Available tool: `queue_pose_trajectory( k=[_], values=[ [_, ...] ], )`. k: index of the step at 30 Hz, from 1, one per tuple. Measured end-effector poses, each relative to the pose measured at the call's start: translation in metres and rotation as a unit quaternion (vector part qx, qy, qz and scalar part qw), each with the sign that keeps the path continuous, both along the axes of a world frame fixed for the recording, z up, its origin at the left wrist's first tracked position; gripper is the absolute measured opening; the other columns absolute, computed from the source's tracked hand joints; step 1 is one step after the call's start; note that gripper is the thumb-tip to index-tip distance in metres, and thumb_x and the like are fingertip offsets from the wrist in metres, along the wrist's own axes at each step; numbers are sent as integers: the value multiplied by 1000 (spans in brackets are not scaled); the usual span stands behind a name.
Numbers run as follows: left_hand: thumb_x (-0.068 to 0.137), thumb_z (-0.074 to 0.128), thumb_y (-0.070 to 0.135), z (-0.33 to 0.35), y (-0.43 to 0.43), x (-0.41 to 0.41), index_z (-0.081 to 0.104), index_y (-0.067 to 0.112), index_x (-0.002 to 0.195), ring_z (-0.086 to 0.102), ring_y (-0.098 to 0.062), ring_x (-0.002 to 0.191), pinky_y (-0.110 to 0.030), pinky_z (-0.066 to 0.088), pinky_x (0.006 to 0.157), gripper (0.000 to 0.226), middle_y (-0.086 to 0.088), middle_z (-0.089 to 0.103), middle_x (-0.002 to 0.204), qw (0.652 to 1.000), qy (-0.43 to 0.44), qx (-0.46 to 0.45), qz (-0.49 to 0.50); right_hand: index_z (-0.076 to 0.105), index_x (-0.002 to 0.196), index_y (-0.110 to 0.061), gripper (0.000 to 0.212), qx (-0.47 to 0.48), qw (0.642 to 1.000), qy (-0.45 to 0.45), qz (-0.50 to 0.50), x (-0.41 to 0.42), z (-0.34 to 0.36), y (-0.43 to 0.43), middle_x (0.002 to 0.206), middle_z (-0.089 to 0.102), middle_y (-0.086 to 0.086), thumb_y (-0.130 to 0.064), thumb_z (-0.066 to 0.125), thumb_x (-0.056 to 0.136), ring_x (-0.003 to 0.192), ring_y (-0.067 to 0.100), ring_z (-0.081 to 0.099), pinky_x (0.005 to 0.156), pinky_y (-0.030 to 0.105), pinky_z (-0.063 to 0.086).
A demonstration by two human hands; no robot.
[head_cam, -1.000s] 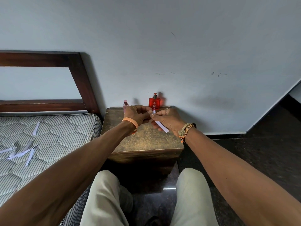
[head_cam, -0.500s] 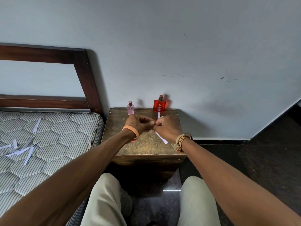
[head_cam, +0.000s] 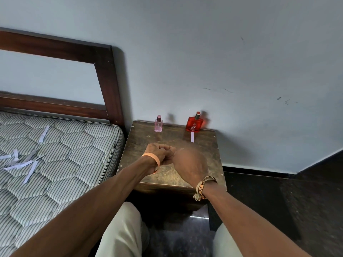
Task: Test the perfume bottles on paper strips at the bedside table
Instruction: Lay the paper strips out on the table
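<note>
mattress (head_cam: 70, 182): far left, striped and quilted, butts up against the worktop.
loose strips (head_cam: 27, 165): white paper strips that I see scattered flat on the mattress, some crossing each other.
headboard (head_cam: 108, 86): dark wood frame, against the wall behind the mattress.
worktop (head_cam: 141, 138): dark worn bedside table, back edge at the wall.
pink bottle (head_cam: 158, 124): small, upright, back-left of the worktop, near the wall.
left hand (head_cam: 161, 154): over mid worktop, fingers curled into a fist, orange band on the wrist, knuckles touching the right hand.
right hand (head_cam: 190, 166): motion-blurred, back toward me, woven band on the wrist. Fingers are hidden, so I can't tell its grip.
paper strip (head_cam: 192, 137): lies flat on the worktop, one end at the red bottle's base.
red bottle (head_cam: 194, 123): upright, back-right of the worktop, well apart from the pink bottle.
</note>
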State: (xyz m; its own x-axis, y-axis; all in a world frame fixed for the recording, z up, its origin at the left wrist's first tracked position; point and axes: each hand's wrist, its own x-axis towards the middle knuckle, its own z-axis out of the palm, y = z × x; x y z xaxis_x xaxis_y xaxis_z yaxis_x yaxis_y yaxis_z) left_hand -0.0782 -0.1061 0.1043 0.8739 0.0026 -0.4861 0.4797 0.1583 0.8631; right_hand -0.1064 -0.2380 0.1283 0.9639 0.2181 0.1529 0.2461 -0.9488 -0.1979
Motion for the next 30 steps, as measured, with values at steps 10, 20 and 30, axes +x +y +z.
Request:
queue_pose_trajectory(
  k=[10,20,30],
  values=[
    [88,63,3,-39,69,32,71,14,82,63,-12,62,-22,57,58,15,-4,68,69,991,27,86,-98,68,84,-12,23,344,906,239,-53,38,-46,41,71,63,-3,-31,58,95,62,8,54,56,25,40],
    [71,82,8,-81,120,82,69,15,69,72,-25,69,-39,61,64,15,-10,71,72,956,-11,293,-21,69,85,-14,24,418,844,317,-107,94,-103,117,76,75,2,-37,65,89,77,20,73,77,51,58],
    [74,80,26,-122,136,85,72,25,75,64,-8,75,-20,48,68,8,7,69,75,917,-30,399,-8,70,87,-7,15,459,784,386,-161,114,-133,141,92,74,19,-19,62,94,88,35,71,78,51,59]
  ],
)
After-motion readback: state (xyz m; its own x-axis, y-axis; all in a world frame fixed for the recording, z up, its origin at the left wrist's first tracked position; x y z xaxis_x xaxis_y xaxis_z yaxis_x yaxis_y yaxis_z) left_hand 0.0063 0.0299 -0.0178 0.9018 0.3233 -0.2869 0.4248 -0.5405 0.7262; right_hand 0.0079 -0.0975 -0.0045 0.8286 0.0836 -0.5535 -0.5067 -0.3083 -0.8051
